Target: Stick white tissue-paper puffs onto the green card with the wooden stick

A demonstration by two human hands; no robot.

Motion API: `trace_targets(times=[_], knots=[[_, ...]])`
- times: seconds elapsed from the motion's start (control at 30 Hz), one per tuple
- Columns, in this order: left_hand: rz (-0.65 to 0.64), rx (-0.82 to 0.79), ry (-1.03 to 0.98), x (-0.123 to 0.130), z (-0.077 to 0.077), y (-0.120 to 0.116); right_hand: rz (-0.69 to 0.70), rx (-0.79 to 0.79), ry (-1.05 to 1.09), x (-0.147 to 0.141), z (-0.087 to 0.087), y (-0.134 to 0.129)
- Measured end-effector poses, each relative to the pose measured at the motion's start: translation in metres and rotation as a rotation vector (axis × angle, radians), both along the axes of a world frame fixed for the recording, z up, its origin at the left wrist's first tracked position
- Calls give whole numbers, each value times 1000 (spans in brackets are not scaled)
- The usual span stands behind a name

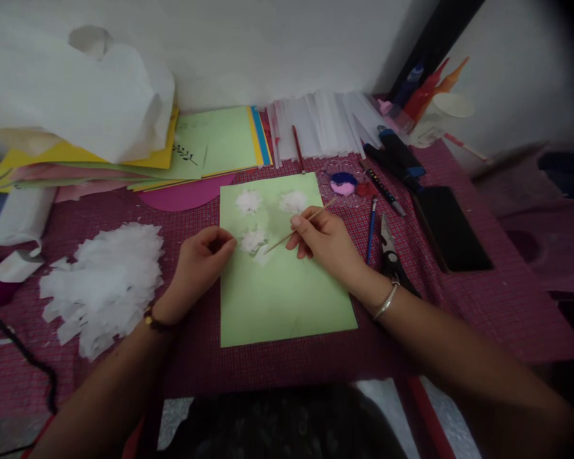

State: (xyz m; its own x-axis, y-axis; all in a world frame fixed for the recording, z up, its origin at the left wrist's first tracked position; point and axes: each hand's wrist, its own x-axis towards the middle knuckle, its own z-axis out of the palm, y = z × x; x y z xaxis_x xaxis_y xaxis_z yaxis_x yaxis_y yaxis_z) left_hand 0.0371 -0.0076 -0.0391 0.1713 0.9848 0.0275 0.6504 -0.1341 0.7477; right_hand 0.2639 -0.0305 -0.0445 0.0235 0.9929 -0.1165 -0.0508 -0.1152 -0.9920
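Note:
A light green sheet [287,299] lies on the checked cloth, bearing white paper tufts at its upper left [249,201], upper right [293,201] and middle left [253,240]. My right hand [323,239] pinches a thin wooden stick [282,241], whose tip meets a small white paper piece [263,256] just below the middle-left tuft. At the sheet's left edge, my left hand [208,255] has its thumb and index finger pressed together beside that tuft; whatever lies between the fingertips is too small to make out.
White paper pieces [108,280] are heaped at the left. Behind lie coloured sheets [224,137] and white strips [320,124]. A paint palette [343,183], a blue brush [372,229], scissors [390,248] and a black phone [452,226] lie on the right.

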Motion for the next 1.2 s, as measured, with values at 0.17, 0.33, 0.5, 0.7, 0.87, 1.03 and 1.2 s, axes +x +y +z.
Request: trace_targets(times=[0.17,0.33,0.5,0.7,0.87,1.03,1.2], knots=[[-20,-5,-24,-1,-4,0,-11,-12,13,-4,-3,2],[-20,-14,-34,-2,-6,1,-2,-32,2,-7,-4,3],[-28,-17,-34,-3,-9,1,8,-12,-30,-8,-5,1],[-56,20,-5,-4,-10,1,22,53,-92,-10,-1,-3],[-198,328,178,-2,-11,-7,37,93,-118,-10,1,-5],[-360,553,318,7,-14,-14,40,81,-117,-10,1,-4],[-327,512,370,19,-16,-9,39,54,-88,-10,0,-4]])
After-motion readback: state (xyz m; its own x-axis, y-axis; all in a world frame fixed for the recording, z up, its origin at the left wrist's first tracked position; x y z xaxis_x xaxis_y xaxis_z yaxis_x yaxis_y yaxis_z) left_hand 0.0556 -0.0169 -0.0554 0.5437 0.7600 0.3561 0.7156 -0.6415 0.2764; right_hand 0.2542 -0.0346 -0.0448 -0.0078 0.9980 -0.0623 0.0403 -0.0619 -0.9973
